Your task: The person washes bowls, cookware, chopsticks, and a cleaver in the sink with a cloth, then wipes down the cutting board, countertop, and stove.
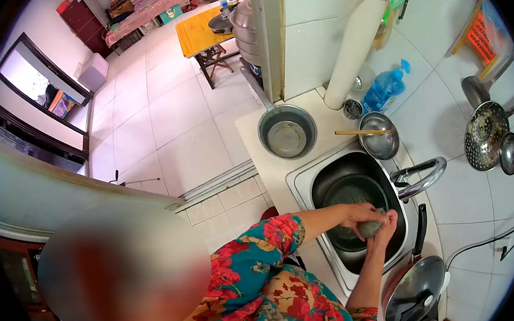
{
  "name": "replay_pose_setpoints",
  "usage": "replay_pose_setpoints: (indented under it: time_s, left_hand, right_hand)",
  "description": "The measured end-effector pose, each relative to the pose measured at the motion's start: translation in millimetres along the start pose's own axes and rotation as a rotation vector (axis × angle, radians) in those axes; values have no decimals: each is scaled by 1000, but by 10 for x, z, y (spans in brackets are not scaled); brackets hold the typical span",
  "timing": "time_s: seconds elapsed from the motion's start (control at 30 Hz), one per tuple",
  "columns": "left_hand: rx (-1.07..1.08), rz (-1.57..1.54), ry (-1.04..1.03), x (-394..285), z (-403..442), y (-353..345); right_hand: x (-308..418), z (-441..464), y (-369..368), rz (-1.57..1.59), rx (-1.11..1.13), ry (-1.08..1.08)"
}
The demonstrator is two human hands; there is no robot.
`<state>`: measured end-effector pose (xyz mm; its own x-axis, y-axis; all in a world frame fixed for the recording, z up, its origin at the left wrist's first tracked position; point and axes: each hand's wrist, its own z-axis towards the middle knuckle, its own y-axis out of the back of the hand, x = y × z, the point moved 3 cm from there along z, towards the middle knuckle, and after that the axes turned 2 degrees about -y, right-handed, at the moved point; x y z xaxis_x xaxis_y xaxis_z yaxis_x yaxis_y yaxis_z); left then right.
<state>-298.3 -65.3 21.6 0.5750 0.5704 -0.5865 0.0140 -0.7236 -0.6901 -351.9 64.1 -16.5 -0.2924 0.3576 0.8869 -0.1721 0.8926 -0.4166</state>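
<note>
Over the sink, both hands meet around a rounded grey-green object whose kind I cannot make out. My left hand comes in from above with its fingers bent onto the object's upper side. From below, my right hand curls round its right side. Some fingertips are hidden or blurred. Beneath the hands, a dark round basin sits inside the sink and seems to hold some liquid.
A curved faucet stands right of the sink. Nearby are a metal bowl with chopsticks across it, a saucepan and a blue bottle. A glass-lidded pan lies close by the right forearm. Strainers hang on the wall.
</note>
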Motion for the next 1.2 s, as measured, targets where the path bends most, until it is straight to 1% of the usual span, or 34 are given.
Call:
replay_pose_setpoints:
  time_s: [0.07,0.1,0.13,0.2,0.23,0.27,0.33,0.4,0.43,0.47,0.5,0.53,0.6,0.63,0.67,0.7,0.73,0.8,0.83,0.87,0.93,0.97,1.0,1.07,1.1,1.13,1.17,1.2]
  left_hand:
    - [208,271,7,-36,81,-71]
    - [210,339,94,-7,220,-44]
    - [207,346,89,23,309,-51]
    - [90,685,6,-11,329,-124]
    - [90,689,5,14,325,-172]
    - [30,843,-66,27,319,-210]
    - [-97,1143,-212,54,299,-291]
    - [-227,1436,-363,52,272,-365]
    - [-228,1435,-362,60,245,-381]
    - [-297,1495,-428,51,181,-385]
    - [-366,1552,-492,58,111,-381]
    - [-366,1551,-488,79,89,-317]
    - [-326,1732,-575,108,73,-140]
    - [-325,1727,-565,112,75,-87]
    - [-303,1629,-470,106,96,-10]
    - [-284,1528,-377,85,106,62]
    - [-285,1519,-367,35,106,94]
    - [42,676,-120,-82,109,130]
    - [58,595,8,-189,13,103]
    - [56,585,14,-268,-71,63]
    - [257,367,181,-297,-194,-36]
    - [361,247,202,-243,-171,-67]
    - [358,248,203,-248,-179,-93]
    - [487,156,229,-302,-225,-202]
    - [484,158,232,-327,-178,-188]
    - [523,173,312,-325,-115,-188]
    - [561,191,393,-323,-83,-183]
    - [558,194,396,-346,-82,-185]
  right_hand:
    - [60,78,-30,-72,27,-14]
    - [120,95,-59,-39,25,-81]
    - [119,169,0,-35,31,-76]
    - [179,230,8,-188,55,-32]
    - [178,246,24,-171,15,-42]
    - [210,243,-1,-169,15,-39]
    - [238,237,10,-256,-96,-49]
    - [128,314,129,-247,-122,-42]
    - [88,346,182,-238,-147,-35]
    - [26,367,222,-238,-147,-37]
    - [31,265,91,-165,-188,-67]
    - [45,162,-10,-93,-229,-94]
    - [99,-33,-173,-145,-231,-146]
    - [139,-133,-310,-35,-198,-194]
    - [134,-183,-386,75,-163,-242]
    - [52,-169,-272,111,-97,-267]
    - [44,-261,-230,108,-101,-279]
    - [282,-444,-370,-664,260,380]
    - [442,-540,-449,-858,324,384]
    - [555,-572,-487,-860,327,372]
    - [743,-636,-707,-1514,461,825]
    - [836,-673,-828,-1589,506,930]
    - [863,-653,-825,-1585,507,930]
    - [887,-549,-766,-1640,553,964]
    - [895,-491,-764,-1516,576,1012]
    - [901,-462,-734,-1515,576,1007]
    - [875,-399,-693,-1614,566,865]
    - [844,-341,-660,-1706,554,722]
